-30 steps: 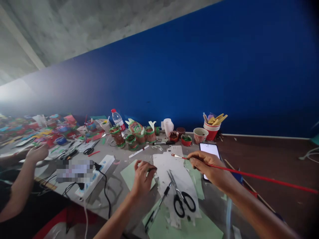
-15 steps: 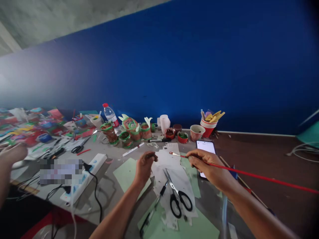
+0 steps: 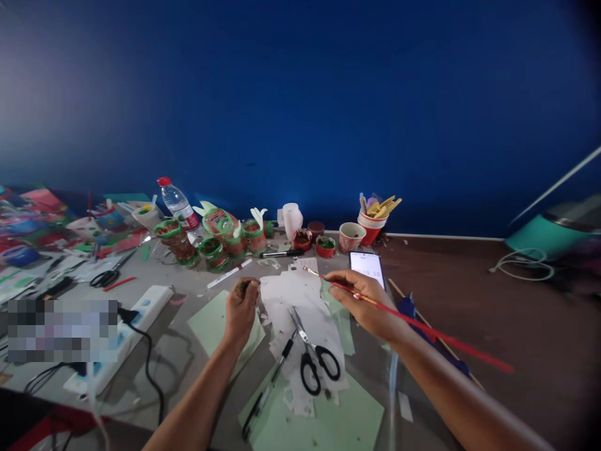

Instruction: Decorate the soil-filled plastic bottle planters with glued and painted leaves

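Note:
My right hand (image 3: 359,299) grips a thin paintbrush (image 3: 399,308) with a long red handle. The brush tip points left, over white paper. My left hand (image 3: 241,310) is closed, its fingertips pinched together and darkly stained; whatever they may hold is hidden. Between the hands, black-handled scissors (image 3: 312,354) lie with blades slightly apart on the cut white paper (image 3: 286,294). Green paper (image 3: 323,423) is underneath, and a slim black pen-like tool (image 3: 282,360) rests to the left of the scissors. Beyond the brush stand small cups of red-brown paint (image 3: 303,238) and green paint (image 3: 325,246).
Painted jars (image 3: 213,254), a water bottle (image 3: 178,203), a patterned paper cup (image 3: 352,237) and a red cup of yellow tools (image 3: 373,227) line the blue wall. A phone (image 3: 367,266) lies beside my right hand. A corded power strip (image 3: 117,338) lies at left.
The view has turned right and downward, so the table's things sit further left. Another person's hand at the left has gone out of view. My right hand still holds the paintbrush.

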Motion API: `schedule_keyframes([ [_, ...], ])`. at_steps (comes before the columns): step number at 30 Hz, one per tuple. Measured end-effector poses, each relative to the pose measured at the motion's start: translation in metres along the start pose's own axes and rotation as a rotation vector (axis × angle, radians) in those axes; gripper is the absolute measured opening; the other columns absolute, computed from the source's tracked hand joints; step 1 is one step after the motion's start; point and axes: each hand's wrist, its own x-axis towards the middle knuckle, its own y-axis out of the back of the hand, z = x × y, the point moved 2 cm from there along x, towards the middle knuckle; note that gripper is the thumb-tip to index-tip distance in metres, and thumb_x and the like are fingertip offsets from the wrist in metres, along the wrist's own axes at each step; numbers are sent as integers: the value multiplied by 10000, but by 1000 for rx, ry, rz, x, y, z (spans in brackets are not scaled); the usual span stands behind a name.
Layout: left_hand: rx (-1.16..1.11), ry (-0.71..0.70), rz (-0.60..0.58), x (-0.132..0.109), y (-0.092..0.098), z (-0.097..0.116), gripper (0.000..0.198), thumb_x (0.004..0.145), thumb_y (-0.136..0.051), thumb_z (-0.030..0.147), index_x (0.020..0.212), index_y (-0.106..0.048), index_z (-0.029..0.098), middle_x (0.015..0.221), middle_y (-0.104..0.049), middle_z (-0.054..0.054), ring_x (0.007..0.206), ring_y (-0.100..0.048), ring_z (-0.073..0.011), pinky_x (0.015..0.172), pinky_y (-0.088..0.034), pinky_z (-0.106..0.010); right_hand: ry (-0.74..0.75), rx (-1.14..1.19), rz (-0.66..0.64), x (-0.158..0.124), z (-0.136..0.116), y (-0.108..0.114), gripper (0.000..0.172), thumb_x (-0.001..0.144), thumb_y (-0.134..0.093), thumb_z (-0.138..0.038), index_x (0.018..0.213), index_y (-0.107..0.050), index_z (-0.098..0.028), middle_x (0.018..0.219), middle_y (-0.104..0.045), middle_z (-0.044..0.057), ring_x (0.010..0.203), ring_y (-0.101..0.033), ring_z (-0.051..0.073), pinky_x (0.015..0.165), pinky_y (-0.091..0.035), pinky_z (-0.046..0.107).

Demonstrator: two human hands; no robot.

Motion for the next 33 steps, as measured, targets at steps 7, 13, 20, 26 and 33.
schedule_keyframes([
  [7,249,-157,2,0,4,-11,54,746,-555,251,766,-566,202,778,-573,-6,746,-556,-160,708,-446,-282,154,-93,-40,2,1,1,398,836,-551,-353,1174,-605,-151,1012,-668,84,859,-620,193,769,-497,304],
  [13,282,-257,-17,-3,5,-2,77,811,-551,280,803,-587,212,781,-566,-9,742,-550,-162,698,-446,-282,173,-107,7,3,4,4,445,880,-516,-401,1250,-565,-158,1089,-657,107,860,-626,200,804,-499,326],
  [20,165,-231,-27,-10,1,2,169,866,-498,329,854,-601,196,653,-554,6,573,-532,-128,551,-442,-240,50,-53,82,8,25,7,430,892,-500,-404,1252,-535,-170,998,-655,90,767,-619,169,677,-513,272],
  [26,348,-260,-28,-13,1,-1,172,839,-524,345,834,-616,199,688,-602,-6,550,-545,-137,552,-460,-258,72,-110,138,14,22,15,267,873,-513,-339,1071,-592,-179,897,-650,56,770,-612,166,701,-508,261],
  [33,411,-448,-103,-15,-2,3,134,832,-498,211,742,-597,212,816,-600,-41,766,-605,-176,684,-492,-283,152,-272,81,21,5,18,326,830,-551,-271,1129,-626,-165,995,-669,84,817,-634,192,761,-506,299],
])
